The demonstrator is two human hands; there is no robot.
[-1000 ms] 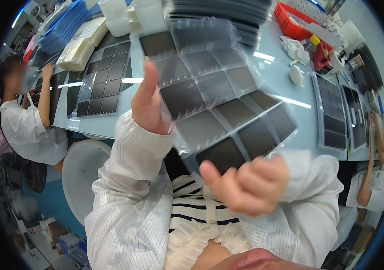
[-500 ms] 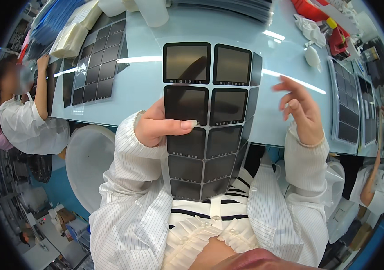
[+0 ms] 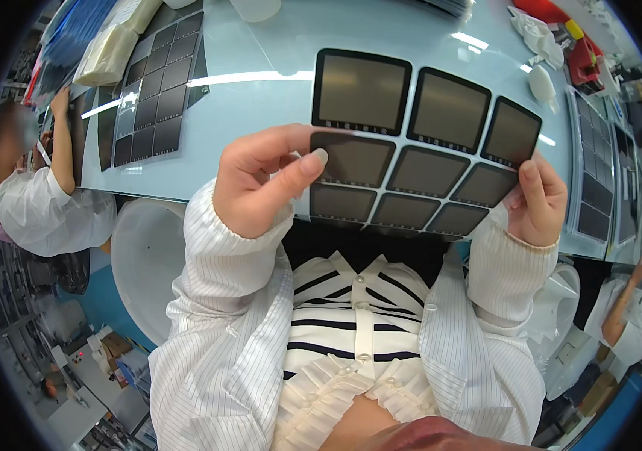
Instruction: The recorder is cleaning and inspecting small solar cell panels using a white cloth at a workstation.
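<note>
Above the table edge, in front of my chest, I hold up a sheet of dark panels (image 3: pixel 430 169). Its rectangles have black borders, a row of small marks along the lower edge, and pale gaps between them. My left hand (image 3: pixel 264 180) pinches the sheet's left edge between thumb and fingers. At the opposite edge, the thumb of my right hand (image 3: pixel 537 199) lies on the front face, its fingers partly hidden behind. The sheet tilts, its lower rows receding toward me.
More panel sheets (image 3: pixel 159 86) lie at the left on the glass-topped table (image 3: pixel 253 98), near a wrapped pale bundle (image 3: pixel 104 54). Red trays (image 3: pixel 582 62) sit far right, beside another sheet (image 3: pixel 595 169). A white tub (image 3: pixel 148 263) stands below the table; a co-worker (image 3: pixel 42 195) is at left.
The sheet has swung to the right and now shows three columns facing up. My right hand, free before, has taken its right edge. My left hand has moved up along the left edge.
</note>
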